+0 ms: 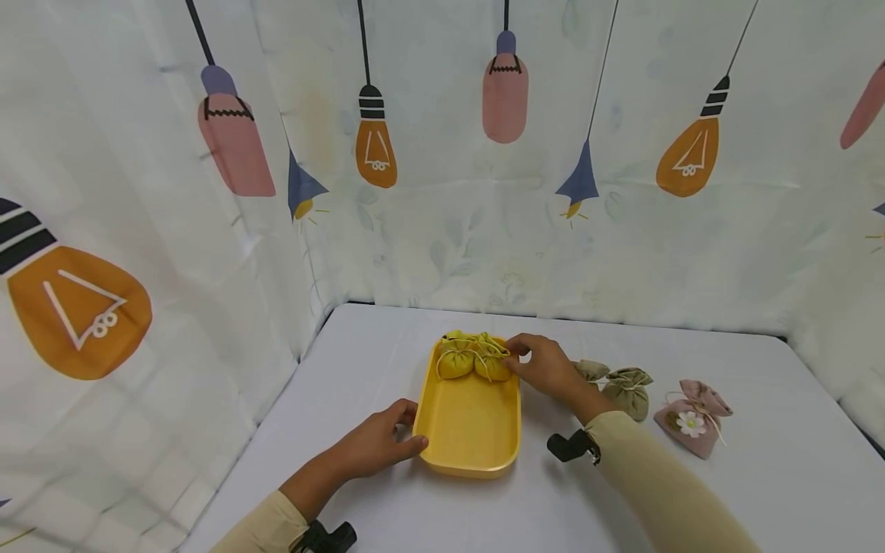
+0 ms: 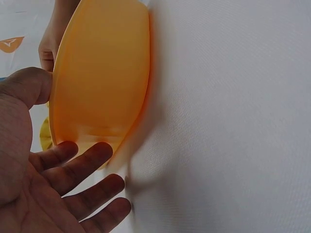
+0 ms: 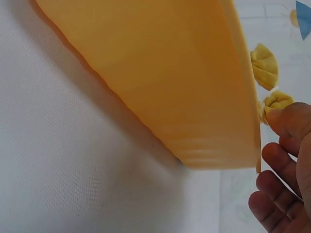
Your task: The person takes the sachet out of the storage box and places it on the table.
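A yellow tray [image 1: 470, 430] lies on the white table, with two small yellow drawstring pouches side by side at its far end: a left pouch [image 1: 456, 364] and a right pouch [image 1: 492, 369]. My right hand [image 1: 542, 367] reaches over the far right rim and pinches the right pouch between thumb and forefinger; its gathered neck [image 3: 279, 100] shows at the thumb in the right wrist view. My left hand [image 1: 376, 442] is at the tray's left side. In the left wrist view its thumb touches the rim, while the loosely spread fingers [image 2: 80, 170] lie along the outer wall.
Right of the tray, partly behind my right forearm, stand an olive pouch [image 1: 628, 393] and another greenish pouch [image 1: 591, 370]. Farther right lies a pink pouch [image 1: 691, 422] with a white flower. A patterned curtain [image 1: 442, 230] hangs behind the table.
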`<state>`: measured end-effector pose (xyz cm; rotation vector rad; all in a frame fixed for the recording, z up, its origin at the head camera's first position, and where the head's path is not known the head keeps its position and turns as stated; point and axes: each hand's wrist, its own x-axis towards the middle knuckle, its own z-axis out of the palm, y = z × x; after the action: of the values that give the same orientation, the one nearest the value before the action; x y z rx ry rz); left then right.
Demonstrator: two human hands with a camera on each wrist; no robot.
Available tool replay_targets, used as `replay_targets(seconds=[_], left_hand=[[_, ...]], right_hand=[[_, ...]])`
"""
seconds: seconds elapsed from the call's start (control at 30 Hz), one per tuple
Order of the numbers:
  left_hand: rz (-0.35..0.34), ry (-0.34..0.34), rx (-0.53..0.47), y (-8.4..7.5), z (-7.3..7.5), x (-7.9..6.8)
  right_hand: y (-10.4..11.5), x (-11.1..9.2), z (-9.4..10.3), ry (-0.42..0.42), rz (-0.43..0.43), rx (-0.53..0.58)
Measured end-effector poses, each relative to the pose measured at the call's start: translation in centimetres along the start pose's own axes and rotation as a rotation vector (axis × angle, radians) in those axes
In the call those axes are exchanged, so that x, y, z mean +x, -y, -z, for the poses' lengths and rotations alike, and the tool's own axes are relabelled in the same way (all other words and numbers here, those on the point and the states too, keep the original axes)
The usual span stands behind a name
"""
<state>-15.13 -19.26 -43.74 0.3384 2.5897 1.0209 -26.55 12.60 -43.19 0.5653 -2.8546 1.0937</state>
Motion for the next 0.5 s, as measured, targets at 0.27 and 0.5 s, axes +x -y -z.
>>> replay_targets(seconds=[0.27,0.5], left_hand=[[0.005,0.0,0.0,-0.02,0.08,-0.07],[0.004,-0.001,0.001,0.01,0.0,-0.02]], right_hand=[[0.24,0.09,-0.21,-0.018,0.01,-0.011],[0.29,-0.08,-0.23,-0.094,0.025,0.022]])
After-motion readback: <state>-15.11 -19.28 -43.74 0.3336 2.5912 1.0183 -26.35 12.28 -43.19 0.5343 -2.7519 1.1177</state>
